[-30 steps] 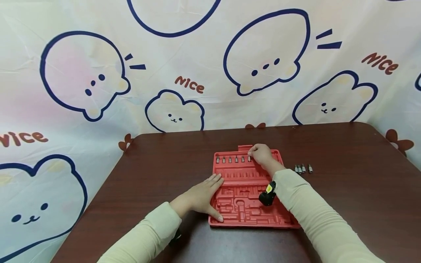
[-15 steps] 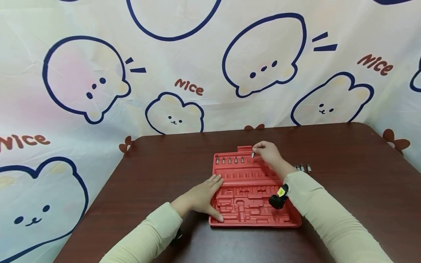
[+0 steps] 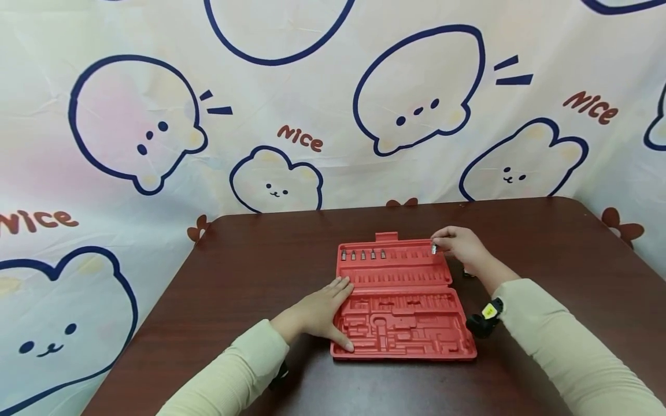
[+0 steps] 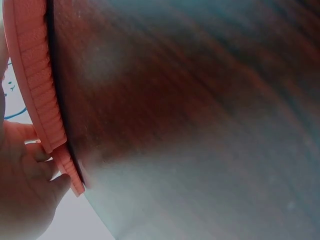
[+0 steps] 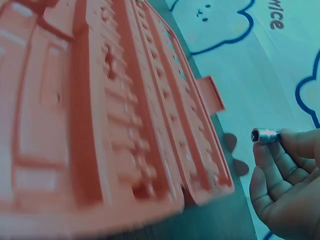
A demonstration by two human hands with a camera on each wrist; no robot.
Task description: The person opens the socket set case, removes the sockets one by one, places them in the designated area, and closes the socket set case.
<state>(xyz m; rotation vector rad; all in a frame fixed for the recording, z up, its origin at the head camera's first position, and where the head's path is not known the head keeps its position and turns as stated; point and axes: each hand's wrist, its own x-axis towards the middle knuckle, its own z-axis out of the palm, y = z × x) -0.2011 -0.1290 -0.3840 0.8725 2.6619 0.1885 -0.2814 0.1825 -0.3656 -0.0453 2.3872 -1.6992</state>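
Observation:
An open red plastic tool case (image 3: 403,277) with moulded slots lies on the table. My left hand (image 3: 318,307) rests on its left edge with fingers spread, thumb near the front corner. My right hand (image 3: 466,247) pinches a small silver bit socket (image 5: 266,135) between thumb and fingertips. It is over the right end of the case's top row in the head view. In the right wrist view the socket's open end faces the camera. Several like bit sockets (image 3: 363,255) stand in the left part of that row; the slots to their right are bare.
The dark brown table (image 3: 270,260) extends around the case. A patterned cloth (image 3: 333,104) hangs behind it. A tab (image 3: 387,236) sticks out from the case's far edge. Small metal pieces right of the case are mostly hidden by the right wrist.
My right hand has drawn a bit socket out of the top row and carried it rightward to the row's right end. My left hand stays on the case's edge.

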